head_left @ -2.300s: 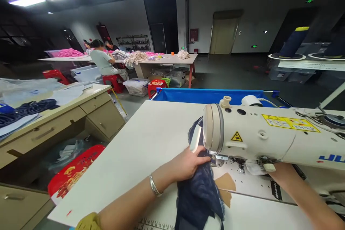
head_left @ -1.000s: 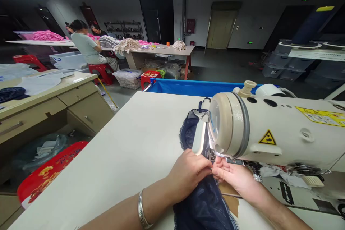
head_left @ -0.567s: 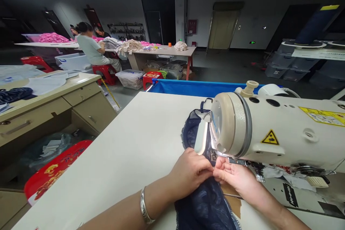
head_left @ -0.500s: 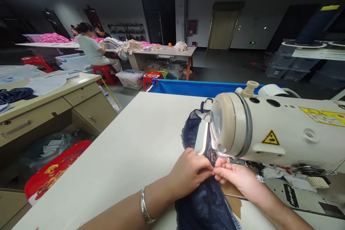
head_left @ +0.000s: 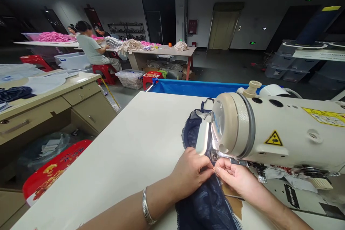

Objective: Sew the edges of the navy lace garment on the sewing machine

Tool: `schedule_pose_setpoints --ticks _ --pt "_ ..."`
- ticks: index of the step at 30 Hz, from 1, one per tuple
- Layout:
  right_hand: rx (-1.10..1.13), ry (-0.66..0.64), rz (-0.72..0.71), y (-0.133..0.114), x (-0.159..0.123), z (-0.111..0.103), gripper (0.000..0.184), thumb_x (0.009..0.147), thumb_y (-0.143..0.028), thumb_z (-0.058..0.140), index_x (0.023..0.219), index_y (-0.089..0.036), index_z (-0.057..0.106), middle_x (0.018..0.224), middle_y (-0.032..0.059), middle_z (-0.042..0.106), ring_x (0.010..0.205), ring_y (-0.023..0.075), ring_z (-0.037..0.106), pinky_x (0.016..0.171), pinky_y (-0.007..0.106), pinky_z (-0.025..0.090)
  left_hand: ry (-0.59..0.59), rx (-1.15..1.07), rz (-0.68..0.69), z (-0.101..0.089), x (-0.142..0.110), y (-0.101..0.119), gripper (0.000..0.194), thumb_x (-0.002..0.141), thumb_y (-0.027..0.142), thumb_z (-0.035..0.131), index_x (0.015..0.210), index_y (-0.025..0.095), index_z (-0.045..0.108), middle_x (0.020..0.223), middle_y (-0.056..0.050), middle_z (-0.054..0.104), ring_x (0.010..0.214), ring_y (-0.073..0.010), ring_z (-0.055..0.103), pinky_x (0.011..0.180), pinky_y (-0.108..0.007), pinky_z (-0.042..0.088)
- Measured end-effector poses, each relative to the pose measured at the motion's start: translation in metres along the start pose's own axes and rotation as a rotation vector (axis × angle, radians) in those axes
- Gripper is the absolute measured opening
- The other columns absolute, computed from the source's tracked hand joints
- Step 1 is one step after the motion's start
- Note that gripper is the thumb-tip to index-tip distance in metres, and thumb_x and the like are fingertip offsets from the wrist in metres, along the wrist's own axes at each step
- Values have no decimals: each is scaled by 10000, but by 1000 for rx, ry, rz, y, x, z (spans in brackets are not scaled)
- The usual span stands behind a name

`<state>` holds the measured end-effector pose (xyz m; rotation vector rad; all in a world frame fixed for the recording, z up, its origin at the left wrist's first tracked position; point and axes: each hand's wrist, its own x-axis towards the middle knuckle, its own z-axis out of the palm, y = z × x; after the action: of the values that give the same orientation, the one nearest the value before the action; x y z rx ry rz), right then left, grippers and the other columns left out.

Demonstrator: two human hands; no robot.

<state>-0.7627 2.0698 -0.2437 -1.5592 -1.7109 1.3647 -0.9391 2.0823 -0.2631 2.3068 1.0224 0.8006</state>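
A dark navy bra [head_left: 207,205] with a thin strap and frilled edges lies across the white table and under the head of the sewing machine [head_left: 269,125]. Just in front of the presser foot [head_left: 214,155], my left hand [head_left: 191,170] rests on the fabric, thumb and fingers closed in a pinch at the bra's edge. My right hand [head_left: 235,176] meets it there, its thumb and forefinger pinched on the same spot. A tiny orange-looking bit shows between the fingertips, too small to name. The hands cover part of the bra.
A pale upright piece [head_left: 202,138] stands left of the machine head. Behind the white table [head_left: 134,143] is a blue cloth bin [head_left: 183,87]. A desk [head_left: 81,93] and red stool [head_left: 56,172] stand left. People sit at a far table [head_left: 172,51] with heaped fabric.
Both hands stay at almost the same spot, still pinching. The right fingers have shifted slightly down and loosened a little in their curl. The view has moved slightly.
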Motion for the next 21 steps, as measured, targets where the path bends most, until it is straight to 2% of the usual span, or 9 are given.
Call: schedule_pose_setpoints --ticks 4,7,10,13,15,17,19,21 --pt "-17 68 5 3 3 6 334 635 -539 459 587 -221 371 577 -37 343 560 128 380 562 278 357 35 44 11 4 -1 1 66 827 212 637 771 195 607 731 46 646 717 -116 573 733 -292 366" --pt "-26 82 18 8 5 7 327 647 -525 466 561 -226 367 550 -36 340 529 130 382 545 286 371 7 105 39 6 -1 -1 96 857 232 604 770 193 591 732 39 644 739 -125 576 736 -299 367" --pt "-70 125 29 14 9 -3 314 663 -518 521 561 -227 464 545 -10 439 572 179 475 583 318 423 -23 166 49 3 0 -3 95 891 271 559 837 198 586 804 15 644 798 -140 578 762 -300 383" --pt "-94 185 -8 23 13 -19 286 698 -520 592 707 -235 617 689 20 606 772 252 578 733 381 472 -100 191 73 -4 1 -4 126 894 273 554 1007 219 568 1000 -6 641 969 -165 562 864 -316 380" --pt "-89 184 -35 29 17 -28 321 771 -523 579 865 -222 642 844 33 648 860 236 589 804 407 471 -159 205 108 -7 2 -6 181 907 224 511 1084 229 546 1093 -10 621 1059 -178 533 931 -332 357" --pt "-91 159 -37 33 21 -32 341 836 -510 545 944 -196 622 941 48 644 879 196 591 829 405 473 -167 244 114 -7 1 -8 226 914 165 444 1110 228 539 1103 -19 618 1074 -194 526 965 -361 339" --pt "-96 132 -43 34 26 -34 293 843 -501 541 870 -224 634 926 39 655 883 195 592 841 391 479 -154 297 102 -5 0 -12 295 889 117 419 1143 221 527 1082 -38 621 1056 -212 530 978 -393 329" --pt "-108 109 -53 35 31 -34 242 797 -489 574 710 -271 632 819 19 671 898 231 593 835 381 487 -156 347 112 -3 -1 -14 373 851 93 435 1197 219 499 1084 -50 612 1057 -222 523 987 -408 320"
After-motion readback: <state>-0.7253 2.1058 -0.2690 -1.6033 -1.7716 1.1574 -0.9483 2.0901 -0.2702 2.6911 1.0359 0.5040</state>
